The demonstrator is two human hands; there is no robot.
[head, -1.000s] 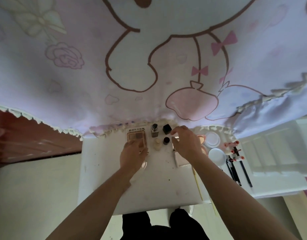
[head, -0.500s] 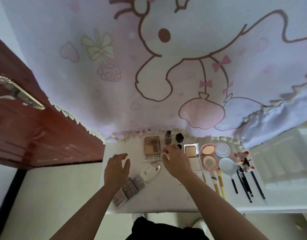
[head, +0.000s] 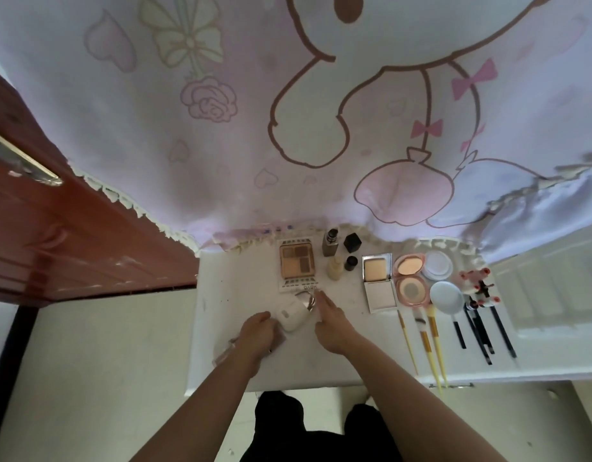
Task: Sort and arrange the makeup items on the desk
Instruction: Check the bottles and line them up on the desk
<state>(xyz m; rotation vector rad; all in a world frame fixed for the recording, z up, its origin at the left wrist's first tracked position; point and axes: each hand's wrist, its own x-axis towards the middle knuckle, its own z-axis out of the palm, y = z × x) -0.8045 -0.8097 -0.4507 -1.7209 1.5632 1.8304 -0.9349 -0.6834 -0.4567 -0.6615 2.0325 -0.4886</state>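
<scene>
My left hand [head: 258, 332] lies curled over the small clear palettes [head: 224, 355] near the desk's front left, and its fingertips reach the white compact [head: 290, 315]. That compact lies open, with its mirrored lid [head: 304, 297] pointing away. My right hand [head: 332, 322] rests flat with its fingers stretched along the compact's right side, holding nothing. Behind them sit the eyeshadow palette [head: 296, 261], a dark bottle [head: 330, 244], a black cube bottle [head: 352, 242], a cream bottle [head: 334, 272] and a black cap [head: 350, 262].
Right of centre on the white desk [head: 321, 368] lie a square powder compact [head: 377, 281], a pink round compact [head: 409, 278], white round lids [head: 438, 265], a blue puff [head: 447, 298], yellow brushes [head: 429, 345], black pencils [head: 478, 331] and pink lipsticks [head: 473, 281]. A pink cartoon cloth [head: 288, 128] hangs behind, and a red-brown door [head: 71, 245] stands left.
My left hand came down from hovering onto the small palettes. My right hand drew back from the bottles to the white compact's right side. The camera moved closer.
</scene>
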